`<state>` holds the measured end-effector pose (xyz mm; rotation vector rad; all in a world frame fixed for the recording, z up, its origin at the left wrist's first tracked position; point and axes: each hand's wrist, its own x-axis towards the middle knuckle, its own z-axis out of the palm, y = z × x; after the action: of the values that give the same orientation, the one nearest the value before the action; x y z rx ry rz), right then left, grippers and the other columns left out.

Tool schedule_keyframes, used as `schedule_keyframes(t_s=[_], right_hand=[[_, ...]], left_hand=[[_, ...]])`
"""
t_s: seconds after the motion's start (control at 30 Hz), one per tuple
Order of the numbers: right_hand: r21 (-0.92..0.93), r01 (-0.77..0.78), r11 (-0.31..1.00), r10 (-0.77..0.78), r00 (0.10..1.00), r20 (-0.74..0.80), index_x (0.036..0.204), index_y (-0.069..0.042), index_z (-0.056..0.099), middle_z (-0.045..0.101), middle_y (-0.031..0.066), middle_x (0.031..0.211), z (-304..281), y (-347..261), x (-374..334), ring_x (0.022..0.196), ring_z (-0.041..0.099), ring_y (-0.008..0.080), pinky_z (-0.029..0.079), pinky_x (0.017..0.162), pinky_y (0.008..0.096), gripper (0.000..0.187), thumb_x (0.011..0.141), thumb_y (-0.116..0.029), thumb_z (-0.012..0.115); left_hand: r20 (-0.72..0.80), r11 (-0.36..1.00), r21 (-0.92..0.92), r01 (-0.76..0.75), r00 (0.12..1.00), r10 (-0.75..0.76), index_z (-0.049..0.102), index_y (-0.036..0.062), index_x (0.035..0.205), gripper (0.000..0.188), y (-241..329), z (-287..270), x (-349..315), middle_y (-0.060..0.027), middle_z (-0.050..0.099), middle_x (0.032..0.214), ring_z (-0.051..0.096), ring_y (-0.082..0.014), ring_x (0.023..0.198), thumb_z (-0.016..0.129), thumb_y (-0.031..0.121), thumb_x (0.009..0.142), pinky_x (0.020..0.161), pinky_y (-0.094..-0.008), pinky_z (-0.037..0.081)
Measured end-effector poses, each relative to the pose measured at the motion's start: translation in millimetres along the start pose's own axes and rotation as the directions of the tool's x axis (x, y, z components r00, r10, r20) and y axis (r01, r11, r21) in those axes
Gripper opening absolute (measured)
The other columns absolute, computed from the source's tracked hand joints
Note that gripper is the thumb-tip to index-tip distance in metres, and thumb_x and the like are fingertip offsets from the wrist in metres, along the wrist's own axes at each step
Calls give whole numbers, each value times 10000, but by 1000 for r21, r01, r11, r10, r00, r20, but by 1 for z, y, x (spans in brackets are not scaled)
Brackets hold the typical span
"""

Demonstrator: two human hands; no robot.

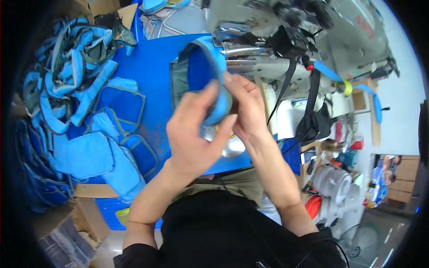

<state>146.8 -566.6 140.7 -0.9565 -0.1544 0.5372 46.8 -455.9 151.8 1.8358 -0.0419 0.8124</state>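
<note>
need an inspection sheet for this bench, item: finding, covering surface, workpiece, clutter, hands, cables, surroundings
Surface: blue table, brownish marks on it
Workpiece: blue with grey trim, curved, off the pile
Clutter: heaped straps and pads on the left
Left hand: at the workpiece, motion-blurred; grip unclear
Right hand: holding the workpiece, thumb against it
Cables: blue tube on the machine
Surroundings: machine beyond the right hand; cardboard box lower left; fan lower right
</note>
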Motion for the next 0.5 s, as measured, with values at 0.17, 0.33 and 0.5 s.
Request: schedule_keyframes(t_s=[0.17, 0.33, 0.5], right_hand=[[23, -86, 996, 86, 996, -28, 1060, -50, 683, 705, 20, 887, 6, -1, -15, 737, 654, 86, 540, 652, 238, 201, 1027, -225, 590], [165, -116, 979, 128, 990, -63, 1129, -66, 655, 715, 51, 972, -35, 28, -3, 800, 688, 139, 580, 699, 288, 260, 1034, -294, 574], [238, -84, 968, 125, 979, -163, 1164, -63, 640, 722, 73, 1050, -31, 37, -2, 909, 717, 180, 609, 786, 330, 282, 1055, -304, 542]], left_hand=[[47, 932, 268, -242, 970, 238, 707, -17, 1229, 450, 18, 15, -4, -117, 640, 902, 656, -281, 727, 774, -7, 784, 613, -358, 524], [94, 955, 224, -195, 979, 178, 702, -33, 1227, 453, 18, 6, -8, -100, 629, 894, 654, -252, 739, 754, -18, 777, 603, -358, 520], [64, 954, 223, -200, 980, 191, 708, -25, 1227, 467, 14, 2, -11, -91, 625, 887, 645, -248, 717, 763, -16, 764, 599, -354, 520]])
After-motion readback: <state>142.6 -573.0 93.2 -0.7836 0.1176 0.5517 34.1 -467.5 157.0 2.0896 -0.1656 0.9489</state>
